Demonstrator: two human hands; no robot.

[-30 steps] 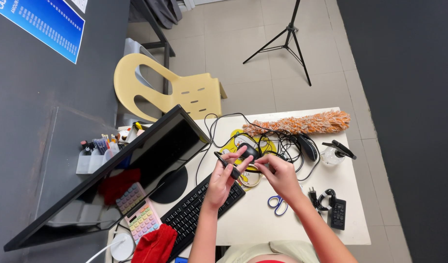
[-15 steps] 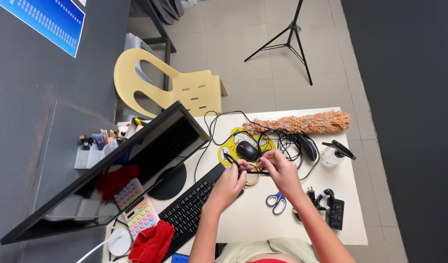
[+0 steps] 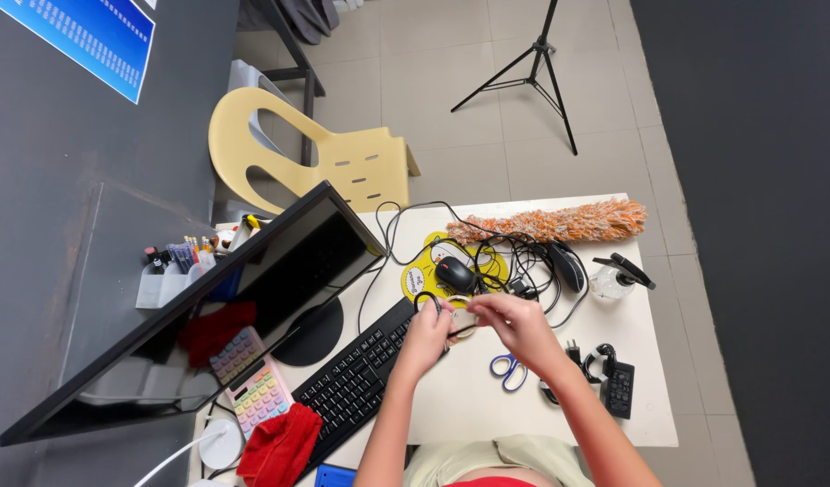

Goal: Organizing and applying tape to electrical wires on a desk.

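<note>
My left hand (image 3: 427,335) and my right hand (image 3: 516,323) meet above the white desk (image 3: 451,406), just in front of a yellow mouse pad (image 3: 422,271). Both pinch a thin black cable (image 3: 426,298) that loops up toward a black mouse (image 3: 455,274) lying on the pad. A small pale round thing (image 3: 461,323) sits between the fingertips; what it is stays unclear. The right end of a black keyboard (image 3: 356,374) lies under my left hand.
A tilted monitor (image 3: 207,298) stands left. Blue-handled scissors (image 3: 508,370), a black adapter (image 3: 619,388), a second mouse (image 3: 568,266), tangled cables (image 3: 523,261), a spray bottle (image 3: 613,280) and an orange duster (image 3: 550,223) lie right. Calculator (image 3: 253,383) and red cloth (image 3: 280,446) lie near left.
Both hands have drawn back from the mouse on the pad toward me, taking the cable along. They now sit closer together over the keyboard's right end.
</note>
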